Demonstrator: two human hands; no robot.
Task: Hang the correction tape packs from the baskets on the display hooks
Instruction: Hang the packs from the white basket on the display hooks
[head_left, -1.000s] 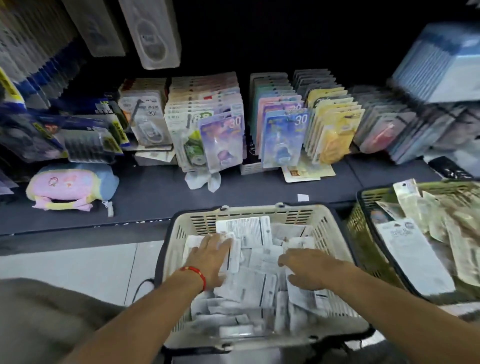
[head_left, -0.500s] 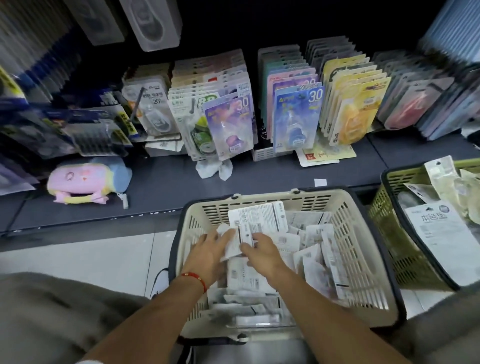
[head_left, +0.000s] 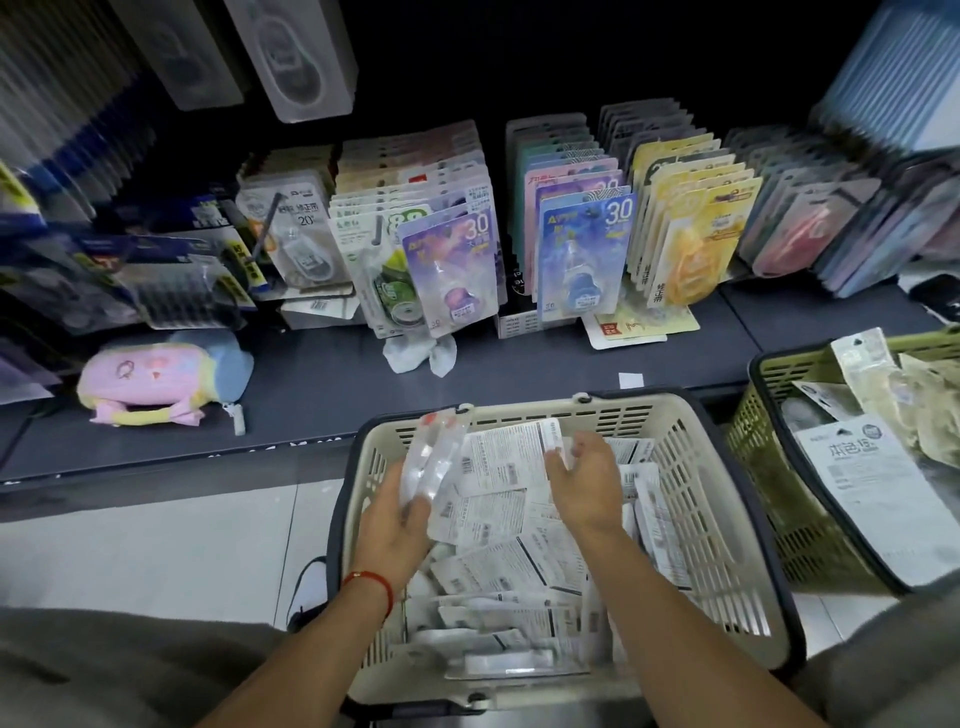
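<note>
While both hands work inside the cream basket (head_left: 691, 470), packs are being gathered for hanging.
The left hand (head_left: 400, 525) grips several correction tape packs (head_left: 431, 462) stacked upright, likely aligning their holes; the right hand's (head_left: 584, 480) fingers pinch another pack's edge.

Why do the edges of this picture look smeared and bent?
Head view: wide-angle lens bends the dark grey shelf edge; hanging packs at top left and top right are blurred; the beige plastic basket in the middle stays sharp and bright, the shelf back dark.
</note>
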